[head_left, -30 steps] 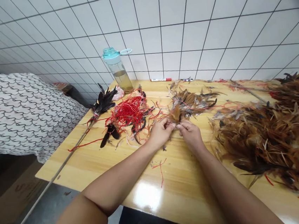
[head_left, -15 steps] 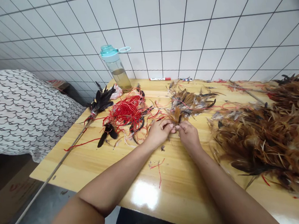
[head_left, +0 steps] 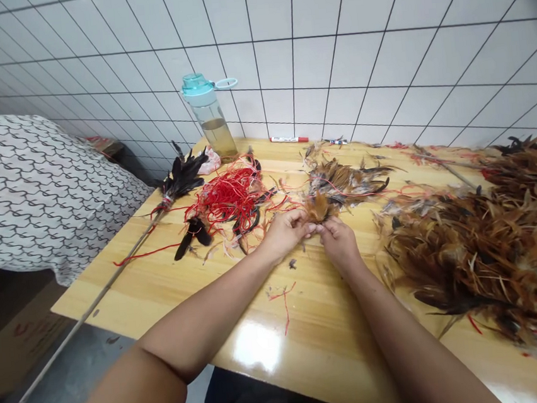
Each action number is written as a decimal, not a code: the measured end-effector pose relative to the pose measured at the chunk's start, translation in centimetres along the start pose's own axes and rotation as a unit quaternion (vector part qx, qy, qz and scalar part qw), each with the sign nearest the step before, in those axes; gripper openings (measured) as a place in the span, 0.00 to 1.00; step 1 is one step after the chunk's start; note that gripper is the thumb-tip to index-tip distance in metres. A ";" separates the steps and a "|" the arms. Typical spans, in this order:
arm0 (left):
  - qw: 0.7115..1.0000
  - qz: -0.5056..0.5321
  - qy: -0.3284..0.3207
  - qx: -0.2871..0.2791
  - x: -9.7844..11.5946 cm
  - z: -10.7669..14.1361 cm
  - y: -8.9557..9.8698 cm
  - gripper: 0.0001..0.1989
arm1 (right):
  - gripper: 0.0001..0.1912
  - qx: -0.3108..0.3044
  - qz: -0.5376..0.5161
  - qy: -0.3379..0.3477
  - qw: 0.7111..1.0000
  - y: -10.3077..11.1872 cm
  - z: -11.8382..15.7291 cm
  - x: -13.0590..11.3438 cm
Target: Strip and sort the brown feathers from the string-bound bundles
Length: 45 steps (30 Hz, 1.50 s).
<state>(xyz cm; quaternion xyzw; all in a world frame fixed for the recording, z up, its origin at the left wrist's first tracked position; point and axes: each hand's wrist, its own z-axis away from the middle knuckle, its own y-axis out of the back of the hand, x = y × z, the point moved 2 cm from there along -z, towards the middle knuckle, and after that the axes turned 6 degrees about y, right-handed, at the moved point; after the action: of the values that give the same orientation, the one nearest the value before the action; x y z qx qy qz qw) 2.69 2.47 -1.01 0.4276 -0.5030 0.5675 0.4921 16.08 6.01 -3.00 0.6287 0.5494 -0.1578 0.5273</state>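
Close together over the middle of the table, my left hand [head_left: 287,232] and my right hand [head_left: 339,240] both pinch the base of a small bunch of brown feathers [head_left: 318,207]. The feather tips fan out away from me, and the fingers hide the quill ends. Just beyond lies a loose pile of brown and grey feathers [head_left: 342,180]. To the left of my left hand sits a tangle of red string [head_left: 230,194], with a few black feathers [head_left: 192,235] at its near side. A thin strand of red string crosses the feather pile.
A long stick [head_left: 97,300] with black feathers [head_left: 183,173] tied at its top overhangs the table's left edge. A large heap of brown feathers [head_left: 495,243] covers the right side. Towards the tiled wall stand a water bottle [head_left: 216,127] and lies a red-and-white marker [head_left: 290,140].
The feather bunch has tilted a little and spreads more openly above my fingers. Both hands stay at nearly the same place; the whole view has shifted slightly.
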 end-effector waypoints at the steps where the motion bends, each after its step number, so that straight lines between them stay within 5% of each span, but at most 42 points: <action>1: 1.000 0.016 0.004 -0.009 0.0 -0.1 0.1 0.17 | 0.15 -0.002 -0.009 -0.003 1.000 0.1 0.0 0.0; 9: 0.990 0.094 0.053 -0.091 -0.4 -0.5 0.9 0.20 | 0.15 -0.091 -0.134 0.001 0.987 0.5 -0.2 0.2; 17: 0.987 0.075 0.068 -0.122 -0.4 -0.2 0.8 0.20 | 0.17 -0.139 -0.131 0.033 0.981 0.7 -0.1 0.5; 25: 0.982 0.159 0.060 -0.084 -0.7 -0.7 1.0 0.19 | 0.15 -0.091 -0.174 0.018 0.980 0.5 -0.3 -0.2; 37: 0.990 0.105 0.049 -0.076 0.4 -0.3 0.9 0.19 | 0.15 -0.101 -0.135 0.025 0.985 0.4 -0.2 0.1; 45: 0.989 0.116 0.032 -0.082 0.2 -0.3 0.6 0.21 | 0.17 -0.048 -0.243 -0.067 0.966 0.5 0.0 0.8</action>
<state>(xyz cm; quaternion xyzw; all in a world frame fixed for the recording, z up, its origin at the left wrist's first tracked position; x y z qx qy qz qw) 2.07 2.76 -0.98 0.3064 -0.5779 0.5908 0.4724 16.77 6.50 -3.35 0.4380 0.6558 -0.2963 0.5387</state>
